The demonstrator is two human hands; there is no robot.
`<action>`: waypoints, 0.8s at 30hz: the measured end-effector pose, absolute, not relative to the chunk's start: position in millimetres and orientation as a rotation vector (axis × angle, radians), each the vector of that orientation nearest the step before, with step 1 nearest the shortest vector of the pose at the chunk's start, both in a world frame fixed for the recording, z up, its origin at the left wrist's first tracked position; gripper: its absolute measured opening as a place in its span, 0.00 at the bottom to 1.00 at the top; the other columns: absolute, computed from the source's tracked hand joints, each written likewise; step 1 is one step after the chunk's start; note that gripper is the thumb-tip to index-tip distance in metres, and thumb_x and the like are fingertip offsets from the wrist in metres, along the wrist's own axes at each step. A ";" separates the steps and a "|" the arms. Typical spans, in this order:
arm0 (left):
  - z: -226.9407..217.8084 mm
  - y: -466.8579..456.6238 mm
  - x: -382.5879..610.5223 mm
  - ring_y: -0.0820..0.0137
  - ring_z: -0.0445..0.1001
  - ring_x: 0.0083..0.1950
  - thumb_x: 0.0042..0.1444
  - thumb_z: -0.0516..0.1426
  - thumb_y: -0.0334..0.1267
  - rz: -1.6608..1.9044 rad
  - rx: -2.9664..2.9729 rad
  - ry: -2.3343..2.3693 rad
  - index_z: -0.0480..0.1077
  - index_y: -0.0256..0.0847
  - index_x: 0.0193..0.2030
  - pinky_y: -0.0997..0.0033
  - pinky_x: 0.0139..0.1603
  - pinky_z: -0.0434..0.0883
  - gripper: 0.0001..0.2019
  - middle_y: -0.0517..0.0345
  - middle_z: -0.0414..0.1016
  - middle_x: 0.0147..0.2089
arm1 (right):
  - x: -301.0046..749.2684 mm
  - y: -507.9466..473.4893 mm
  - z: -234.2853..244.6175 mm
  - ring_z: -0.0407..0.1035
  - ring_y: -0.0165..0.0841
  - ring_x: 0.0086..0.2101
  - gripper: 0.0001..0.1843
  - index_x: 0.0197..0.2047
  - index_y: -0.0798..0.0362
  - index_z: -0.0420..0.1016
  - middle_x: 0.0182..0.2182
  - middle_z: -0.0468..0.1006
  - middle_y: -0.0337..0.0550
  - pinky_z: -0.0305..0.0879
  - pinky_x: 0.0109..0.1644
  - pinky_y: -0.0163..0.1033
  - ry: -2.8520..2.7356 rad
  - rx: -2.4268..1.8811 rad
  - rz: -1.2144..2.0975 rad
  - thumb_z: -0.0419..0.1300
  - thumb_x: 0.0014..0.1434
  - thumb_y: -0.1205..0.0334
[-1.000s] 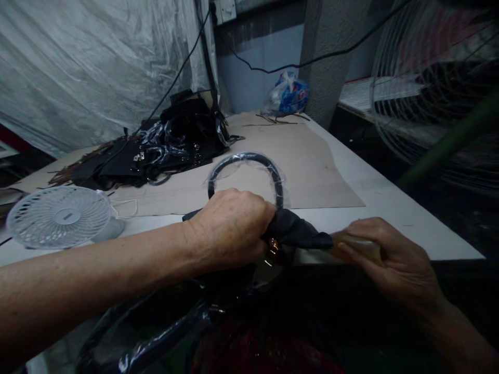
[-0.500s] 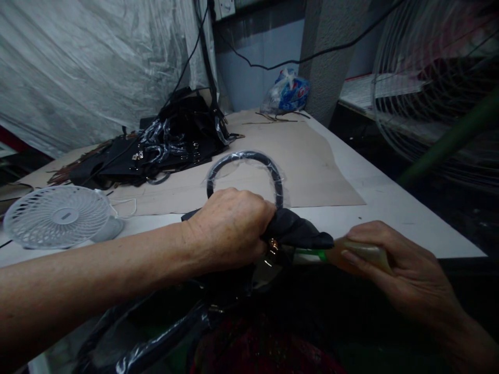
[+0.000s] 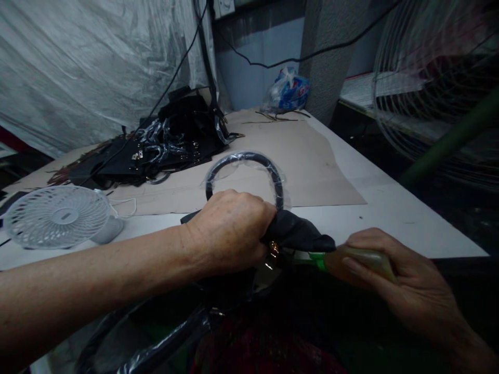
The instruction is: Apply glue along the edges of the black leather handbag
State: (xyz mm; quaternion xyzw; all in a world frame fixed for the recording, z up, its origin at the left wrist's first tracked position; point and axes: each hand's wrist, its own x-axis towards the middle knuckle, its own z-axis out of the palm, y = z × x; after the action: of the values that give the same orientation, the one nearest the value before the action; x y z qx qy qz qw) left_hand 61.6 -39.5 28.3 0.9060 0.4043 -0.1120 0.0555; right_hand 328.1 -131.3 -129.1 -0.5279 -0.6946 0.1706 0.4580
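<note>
My left hand [image 3: 234, 228] is closed on a black handbag [image 3: 298, 231], bunching its dark material near a gold-coloured metal fitting [image 3: 274, 249]. One round bag handle [image 3: 278, 182], wrapped in clear plastic, stands up behind that hand. A second wrapped handle [image 3: 167, 337] hangs below my forearm. In my right hand [image 3: 405, 280] is a translucent amber squeeze bottle [image 3: 362, 262] with a green nozzle [image 3: 318, 261]. The nozzle points left, at the bag's edge, just under the folded black material. Its tip is hidden in shadow beneath the bag.
A white table [image 3: 405, 223] partly covered by brown paper [image 3: 312, 166] lies ahead. On it are a pile of black bags [image 3: 183, 130], a small white fan [image 3: 58, 215] and a blue-and-clear plastic bag [image 3: 290, 93]. A large wire-guarded fan [image 3: 429, 78] stands at right.
My right hand and the bottle have shifted slightly right and down, and more of the green nozzle shows. My left hand keeps its grip on the bag.
</note>
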 end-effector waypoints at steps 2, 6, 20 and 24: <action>28.4 -39.6 61.7 0.59 0.83 0.38 0.53 0.62 0.36 -0.360 2.743 1.221 0.78 0.41 0.36 0.65 0.38 0.75 0.05 0.52 0.84 0.37 | 326.3 -131.9 -127.7 0.77 0.37 0.32 0.08 0.41 0.45 0.79 0.37 0.81 0.39 0.74 0.36 0.37 -1.713 -1.291 0.425 0.67 0.68 0.51; 27.1 -39.1 60.8 0.59 0.82 0.37 0.52 0.61 0.36 -0.343 2.730 1.216 0.78 0.41 0.36 0.64 0.37 0.75 0.05 0.52 0.84 0.36 | 324.9 -131.0 -126.3 0.77 0.36 0.31 0.07 0.43 0.45 0.78 0.37 0.80 0.39 0.74 0.36 0.37 -1.737 -1.308 0.321 0.65 0.69 0.52; 25.9 -41.8 60.3 0.59 0.82 0.37 0.50 0.60 0.34 -0.337 2.720 1.210 0.76 0.41 0.34 0.64 0.35 0.72 0.05 0.52 0.84 0.37 | 331.9 -131.3 -135.7 0.77 0.36 0.35 0.05 0.48 0.45 0.76 0.40 0.79 0.39 0.72 0.36 0.38 -1.849 -1.226 0.286 0.64 0.72 0.55; 25.9 -41.5 59.4 0.58 0.82 0.37 0.49 0.59 0.33 -0.340 2.709 1.193 0.76 0.41 0.35 0.62 0.36 0.73 0.05 0.52 0.84 0.37 | 331.7 -130.9 -134.8 0.77 0.36 0.38 0.07 0.49 0.46 0.76 0.42 0.79 0.41 0.72 0.39 0.38 -1.816 -1.276 0.180 0.64 0.73 0.54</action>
State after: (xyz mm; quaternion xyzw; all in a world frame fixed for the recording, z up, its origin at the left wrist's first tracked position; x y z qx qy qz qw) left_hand 59.4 -41.5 25.9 0.9062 0.3992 -0.1136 0.0809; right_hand 331.7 -130.9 -134.8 -0.5141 -0.7318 0.0724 0.4414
